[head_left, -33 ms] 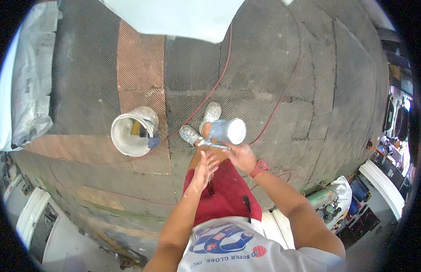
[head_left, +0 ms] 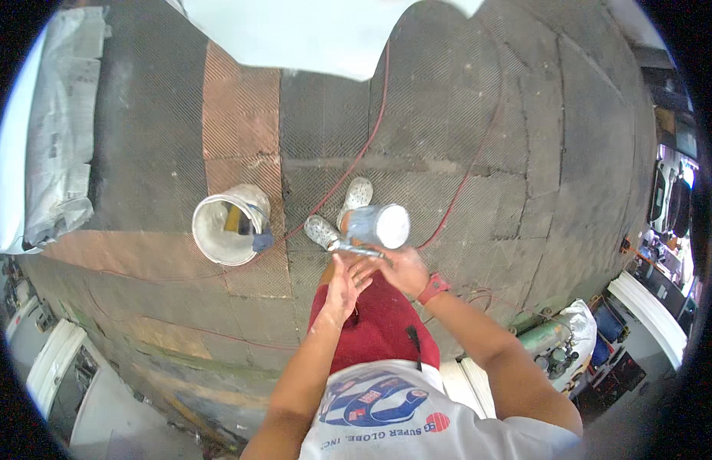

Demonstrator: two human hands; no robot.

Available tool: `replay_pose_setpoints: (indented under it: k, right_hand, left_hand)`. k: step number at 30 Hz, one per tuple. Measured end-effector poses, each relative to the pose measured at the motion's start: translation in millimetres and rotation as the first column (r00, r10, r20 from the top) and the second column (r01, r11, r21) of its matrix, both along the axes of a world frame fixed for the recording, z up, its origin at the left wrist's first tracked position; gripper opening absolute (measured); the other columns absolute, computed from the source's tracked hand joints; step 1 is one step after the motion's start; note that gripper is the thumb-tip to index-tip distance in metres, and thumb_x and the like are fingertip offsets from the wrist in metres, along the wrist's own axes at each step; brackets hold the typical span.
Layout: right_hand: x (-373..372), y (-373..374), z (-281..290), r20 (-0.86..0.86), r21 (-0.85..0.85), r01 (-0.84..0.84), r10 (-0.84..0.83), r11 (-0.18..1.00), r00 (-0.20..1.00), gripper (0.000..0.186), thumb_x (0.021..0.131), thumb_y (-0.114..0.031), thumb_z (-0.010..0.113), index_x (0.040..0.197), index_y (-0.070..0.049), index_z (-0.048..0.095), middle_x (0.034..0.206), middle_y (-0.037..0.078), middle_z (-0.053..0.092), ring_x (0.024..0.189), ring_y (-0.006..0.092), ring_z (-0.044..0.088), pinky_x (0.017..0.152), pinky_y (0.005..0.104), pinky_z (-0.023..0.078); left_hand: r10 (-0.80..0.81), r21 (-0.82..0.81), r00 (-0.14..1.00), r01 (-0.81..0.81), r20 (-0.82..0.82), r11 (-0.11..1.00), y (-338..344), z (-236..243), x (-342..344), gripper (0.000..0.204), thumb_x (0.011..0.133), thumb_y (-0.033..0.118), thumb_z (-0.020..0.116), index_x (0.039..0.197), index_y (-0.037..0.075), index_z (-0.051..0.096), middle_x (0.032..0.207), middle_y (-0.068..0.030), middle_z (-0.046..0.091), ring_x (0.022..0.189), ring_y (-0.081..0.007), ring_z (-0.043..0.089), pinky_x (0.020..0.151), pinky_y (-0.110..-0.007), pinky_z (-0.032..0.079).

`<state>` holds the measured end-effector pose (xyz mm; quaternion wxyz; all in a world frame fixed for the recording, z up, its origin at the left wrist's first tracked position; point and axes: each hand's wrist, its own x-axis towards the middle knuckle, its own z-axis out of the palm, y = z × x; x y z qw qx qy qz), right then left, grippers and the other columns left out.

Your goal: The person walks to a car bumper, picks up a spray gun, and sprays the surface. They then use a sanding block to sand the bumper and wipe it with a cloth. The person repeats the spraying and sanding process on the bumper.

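Observation:
My right hand (head_left: 406, 270) is closed around the grip of a metal spray gun (head_left: 362, 250), held in front of my shorts. The gun carries a greyish, translucent cup (head_left: 362, 225) with a round white lid (head_left: 392, 226), tilted toward the right. Beside the gun, a little nearer to me, my left hand (head_left: 345, 290) holds nothing; its palm is turned inward and its fingers are stretched out. The gun's nozzle end points left, close to the left fingertips. Whether those fingertips touch it, I cannot tell.
A white bucket (head_left: 215, 234) stands at my left, with a dark blue cloth (head_left: 262, 241) over its rim and something yellow and black inside. A red hose (head_left: 369, 136) runs across the ribbed floor mats. A white panel (head_left: 302, 34) lies ahead; a green gas cylinder (head_left: 541, 337) is at right.
The view has shifted slightly, and both hands sit almost where they were. My right hand keeps its hold on the spray gun.

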<state>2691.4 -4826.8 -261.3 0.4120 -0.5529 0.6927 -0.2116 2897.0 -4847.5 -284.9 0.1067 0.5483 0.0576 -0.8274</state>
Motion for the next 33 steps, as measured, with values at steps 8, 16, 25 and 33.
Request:
replay_pose_setpoints:
  k: [8,16,25,33]
  right_hand:
    - [28,-20,180,0.025,-0.191,-0.139,0.146,0.972,0.989,0.043,0.089,-0.029,0.081,0.129,-0.012,0.077,0.117,0.022,0.074,0.103,0.0421,0.074,0.088,0.0530,0.060]
    - [-14,-13,178,0.184,-0.200,-0.159,0.196,0.967,0.963,0.066,0.096,-0.035,0.078,0.158,-0.021,0.060,0.161,0.022,0.052,0.146,0.0480,0.050,0.123,0.0521,0.042]
    - [-92,-4,190,0.255,-0.266,-0.068,0.138,0.962,0.957,0.049,0.107,-0.034,0.065,0.146,-0.005,0.062,0.134,0.028,0.069,0.125,0.0501,0.063,0.107,0.0545,0.051]
    - [-139,-56,225,0.260,-0.322,0.007,0.081,0.947,0.962,0.072,0.107,-0.055,0.064,0.153,0.001,0.057,0.135,0.033,0.069,0.127,0.0536,0.063,0.108,0.0532,0.051]
  left_hand:
    - [0.213,-0.264,0.973,-0.229,-0.090,0.937,-45,184,-7,0.071,0.111,0.072,0.035,0.148,0.015,0.056,0.142,-0.0082,0.066,0.126,-0.0277,0.066,0.099,-0.051,0.057]
    - [0.017,-0.356,0.996,-0.046,-0.084,0.933,-36,191,-40,0.070,0.111,0.074,0.030,0.147,0.018,0.053,0.129,-0.0057,0.067,0.106,-0.0246,0.069,0.083,-0.048,0.057]
    - [-0.088,-0.366,0.992,0.116,0.094,0.923,-43,207,-120,0.066,0.113,0.065,0.041,0.150,0.013,0.056,0.139,-0.0087,0.067,0.129,-0.0272,0.061,0.114,-0.052,0.047]
    - [-0.361,-0.633,0.918,0.180,-0.167,0.753,-25,187,-144,0.038,0.115,0.027,0.059,0.148,0.010,0.058,0.141,-0.0057,0.067,0.133,-0.0213,0.064,0.119,-0.042,0.047]
